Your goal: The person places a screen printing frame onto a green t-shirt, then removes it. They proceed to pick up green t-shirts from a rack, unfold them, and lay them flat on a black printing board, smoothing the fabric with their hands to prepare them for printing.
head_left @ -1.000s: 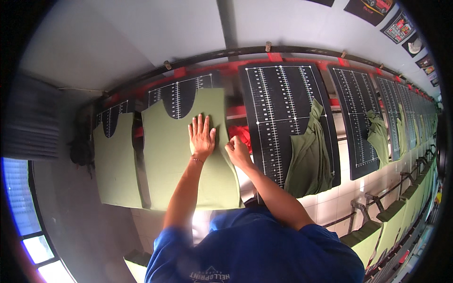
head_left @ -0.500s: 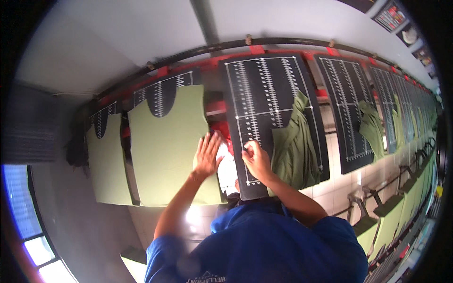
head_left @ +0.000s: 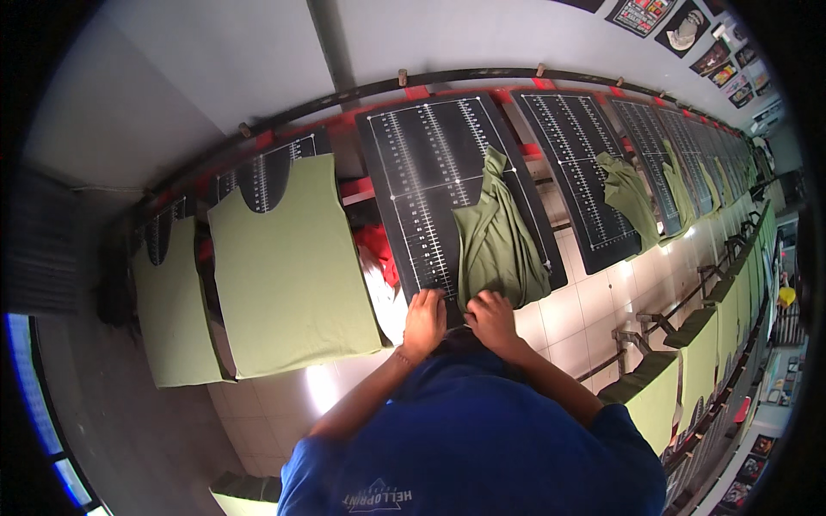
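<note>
A black printing board (head_left: 426, 185) with white ruler markings lies in front of me. On its right half sits a crumpled olive green shirt (head_left: 495, 241). My left hand (head_left: 425, 320) rests flat on the board's near edge, fingers apart. My right hand (head_left: 490, 316) touches the bottom hem of the crumpled shirt at the board's near edge; whether it grips the cloth is unclear. To the left, an olive shirt (head_left: 288, 267) lies smoothed flat over the neighbouring board.
A further flat shirt (head_left: 172, 314) lies at far left. Boards to the right carry more crumpled olive shirts (head_left: 628, 198). A red cloth (head_left: 376, 249) shows between boards. Another row of shirt-covered boards (head_left: 697, 353) runs along the right over a tiled floor (head_left: 585, 314).
My view and both hands have shifted right, from the flattened shirt to the near edge of the black board with the crumpled shirt.
</note>
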